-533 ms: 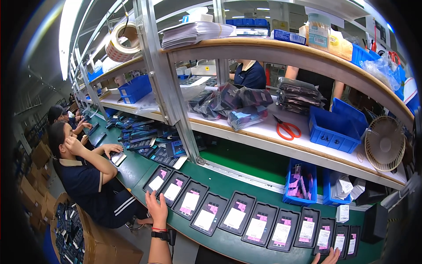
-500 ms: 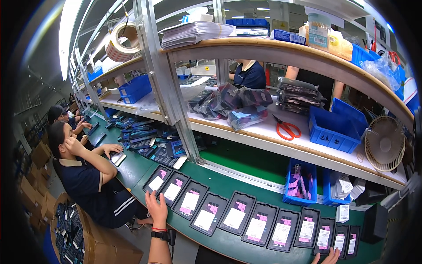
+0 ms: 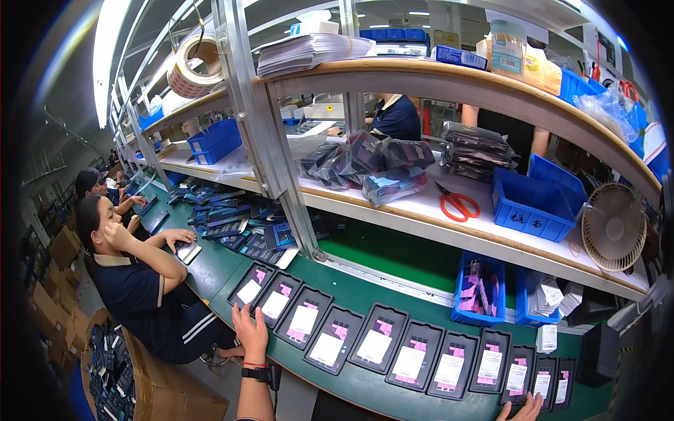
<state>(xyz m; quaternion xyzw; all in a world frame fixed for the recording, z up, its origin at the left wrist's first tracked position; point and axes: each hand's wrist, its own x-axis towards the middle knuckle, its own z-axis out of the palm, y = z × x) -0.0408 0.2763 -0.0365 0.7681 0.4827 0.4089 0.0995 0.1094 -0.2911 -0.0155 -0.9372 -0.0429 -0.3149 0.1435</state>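
Black shallow trays stand in a long row along the green bench (image 3: 210, 277), each with a white printed slip (image 3: 303, 319) and pink pieces (image 3: 340, 330) in it. My left hand (image 3: 250, 335) is raised at the bench's front edge by the left end of the row. Its fingers are stretched apart and it holds nothing. At the right end, my right hand (image 3: 525, 409) rests by the near edge of a black tray (image 3: 520, 349), fingers spread. Part of it is cut off by the picture's lower edge, and nothing shows in its grip.
Blue bins of pink pieces (image 3: 479, 298) and white slips (image 3: 547, 300) stand behind the row. Above are red scissors (image 3: 460, 207), bagged packs (image 3: 394, 184) and a fan (image 3: 614, 228). Left, a co-worker (image 3: 133, 288) sits near heaped dark boxes (image 3: 239, 217) and a full carton (image 3: 165, 382).
My two hands and the trays stay almost where they were. Across the shelf, a person in a dark shirt has shifted slightly, and a hand now shows there.
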